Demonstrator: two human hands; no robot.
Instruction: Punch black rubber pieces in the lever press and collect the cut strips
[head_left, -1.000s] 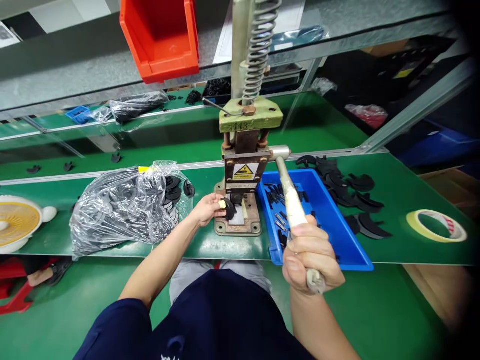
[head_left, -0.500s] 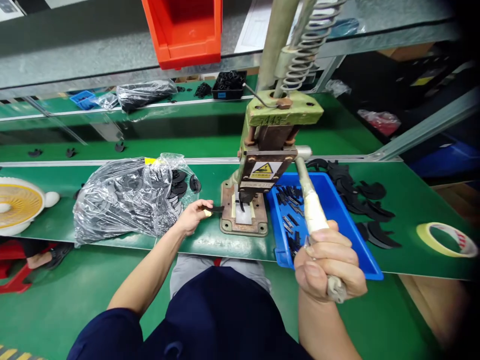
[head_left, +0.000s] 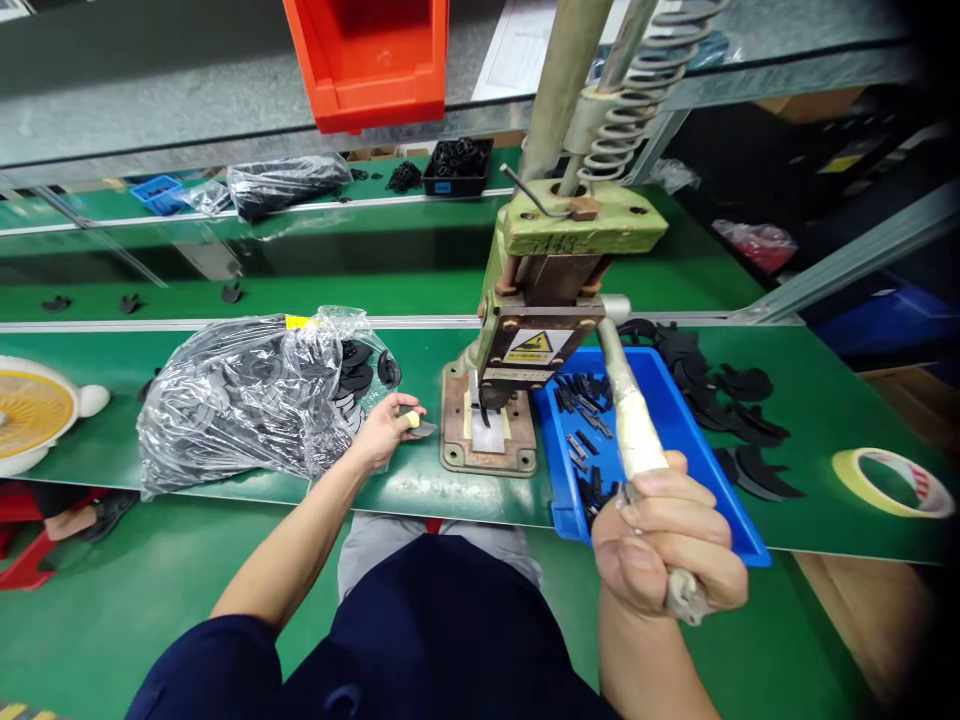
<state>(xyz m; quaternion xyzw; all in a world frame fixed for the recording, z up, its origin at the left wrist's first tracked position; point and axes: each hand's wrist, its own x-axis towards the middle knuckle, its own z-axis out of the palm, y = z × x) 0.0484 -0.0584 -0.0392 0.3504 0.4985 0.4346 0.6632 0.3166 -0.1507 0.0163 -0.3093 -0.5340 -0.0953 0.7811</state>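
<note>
My right hand [head_left: 671,530] is wrapped round the taped lever handle [head_left: 637,430] of a green hand press [head_left: 540,330]. My left hand [head_left: 386,432] pinches a small dark curved piece [head_left: 424,429], just left of the press base [head_left: 454,445]. Something pale yellow shows at those fingertips. Under the ram, a thin black part [head_left: 485,414] lies on the metal plate [head_left: 487,438]. To the left is a clear plastic bag [head_left: 240,400] with many black curved pieces, some showing at its mouth.
A blue tray [head_left: 739,510] with small black parts stands right of the press. Beyond it lie black curved pieces [head_left: 750,425] and a tape roll [head_left: 855,480]. At the left is a fan [head_left: 37,410]. An orange bin [head_left: 375,100] sits on the shelf above.
The piece in my left hand has turned, its tip now pointing lower and further from the press. My right hand and the lever have shifted slightly down and right.
</note>
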